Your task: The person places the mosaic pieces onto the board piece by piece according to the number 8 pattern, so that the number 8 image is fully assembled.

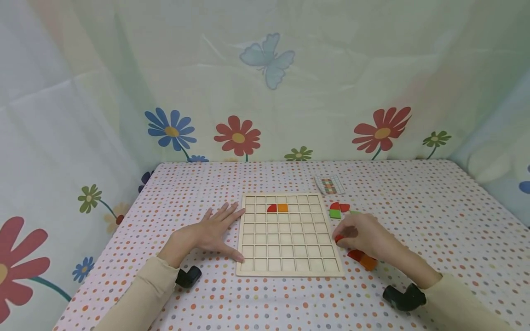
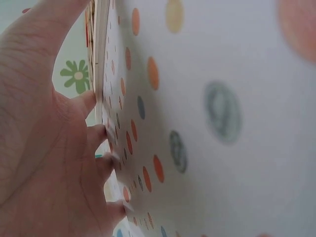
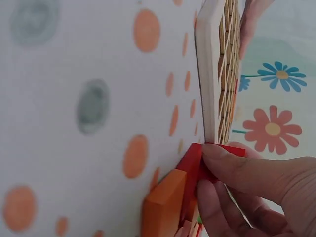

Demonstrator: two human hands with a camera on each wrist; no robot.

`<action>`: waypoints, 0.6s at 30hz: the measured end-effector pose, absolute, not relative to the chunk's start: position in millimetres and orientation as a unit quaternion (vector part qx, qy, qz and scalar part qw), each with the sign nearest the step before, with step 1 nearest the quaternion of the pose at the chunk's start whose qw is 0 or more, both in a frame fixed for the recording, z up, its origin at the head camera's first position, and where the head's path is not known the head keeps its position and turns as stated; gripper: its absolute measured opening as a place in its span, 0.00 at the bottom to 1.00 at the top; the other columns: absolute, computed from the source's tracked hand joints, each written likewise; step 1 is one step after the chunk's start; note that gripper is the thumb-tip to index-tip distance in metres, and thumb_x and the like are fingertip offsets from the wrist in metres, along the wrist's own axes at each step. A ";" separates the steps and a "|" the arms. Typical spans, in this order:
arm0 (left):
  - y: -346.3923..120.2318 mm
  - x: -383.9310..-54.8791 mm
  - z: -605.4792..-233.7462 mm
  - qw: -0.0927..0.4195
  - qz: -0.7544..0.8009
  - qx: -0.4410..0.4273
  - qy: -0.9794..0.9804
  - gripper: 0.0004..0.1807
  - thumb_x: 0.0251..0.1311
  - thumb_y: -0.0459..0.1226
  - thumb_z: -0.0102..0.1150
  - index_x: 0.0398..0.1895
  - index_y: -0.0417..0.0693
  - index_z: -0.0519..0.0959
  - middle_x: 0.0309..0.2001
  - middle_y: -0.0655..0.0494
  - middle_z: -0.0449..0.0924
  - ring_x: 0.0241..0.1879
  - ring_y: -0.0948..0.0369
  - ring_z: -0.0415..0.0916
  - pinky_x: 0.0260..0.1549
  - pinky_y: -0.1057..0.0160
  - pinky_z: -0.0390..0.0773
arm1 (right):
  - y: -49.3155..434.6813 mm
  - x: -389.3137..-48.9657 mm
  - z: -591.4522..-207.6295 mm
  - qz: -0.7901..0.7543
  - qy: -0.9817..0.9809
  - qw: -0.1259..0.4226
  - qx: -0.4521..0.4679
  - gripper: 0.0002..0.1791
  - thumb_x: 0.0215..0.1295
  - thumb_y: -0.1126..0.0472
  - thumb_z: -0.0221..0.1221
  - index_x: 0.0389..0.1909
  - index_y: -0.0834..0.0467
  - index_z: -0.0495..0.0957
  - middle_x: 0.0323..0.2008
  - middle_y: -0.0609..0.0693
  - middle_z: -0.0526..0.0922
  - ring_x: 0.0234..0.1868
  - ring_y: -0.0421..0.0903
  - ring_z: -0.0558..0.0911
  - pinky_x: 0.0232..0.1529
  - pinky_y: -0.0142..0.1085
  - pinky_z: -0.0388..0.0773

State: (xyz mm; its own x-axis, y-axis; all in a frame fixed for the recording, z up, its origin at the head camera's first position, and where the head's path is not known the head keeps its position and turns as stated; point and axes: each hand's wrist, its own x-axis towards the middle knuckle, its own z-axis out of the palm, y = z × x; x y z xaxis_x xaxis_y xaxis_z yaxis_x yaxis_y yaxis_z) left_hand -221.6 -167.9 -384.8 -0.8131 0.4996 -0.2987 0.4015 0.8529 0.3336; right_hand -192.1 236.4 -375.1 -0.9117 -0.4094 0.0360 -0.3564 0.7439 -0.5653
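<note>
A pale wooden grid board lies flat on the dotted cloth. In its second row sit a red quarter-circle tile and an orange square tile. My left hand lies spread at the board's left side, thumb and fingertips at its edge. Beside the right edge, my right hand pinches a red tile between thumb and fingers. Below that hand lie another red tile and an orange tile, seen close up in the right wrist view.
Beyond the right hand lie red tiles and a green square tile. A printed pattern card rests behind the board's right corner. Black wrist-worn pieces sit at both sleeves. Flowered curtain surrounds the table.
</note>
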 end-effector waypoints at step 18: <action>-168.2 -221.5 -383.2 0.192 0.127 0.239 0.943 0.69 0.50 0.67 0.74 0.87 0.55 0.44 0.86 0.49 0.33 0.84 0.48 0.29 0.78 0.35 0.36 | 229.1 -205.2 -363.7 -0.310 0.913 -0.039 -0.262 0.14 0.59 0.75 0.72 0.46 0.62 0.91 0.36 0.44 0.85 0.39 0.44 0.82 0.42 0.37 0.87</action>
State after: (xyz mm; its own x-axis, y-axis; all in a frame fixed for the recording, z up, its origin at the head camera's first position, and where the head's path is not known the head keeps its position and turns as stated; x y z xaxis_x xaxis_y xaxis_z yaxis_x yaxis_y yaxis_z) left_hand -221.5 -168.2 -383.2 -0.8116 0.5001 -0.3020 0.4027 0.8534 0.3310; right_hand -205.2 229.1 -363.7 -0.8594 -0.4547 0.2338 -0.5030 0.6698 -0.5463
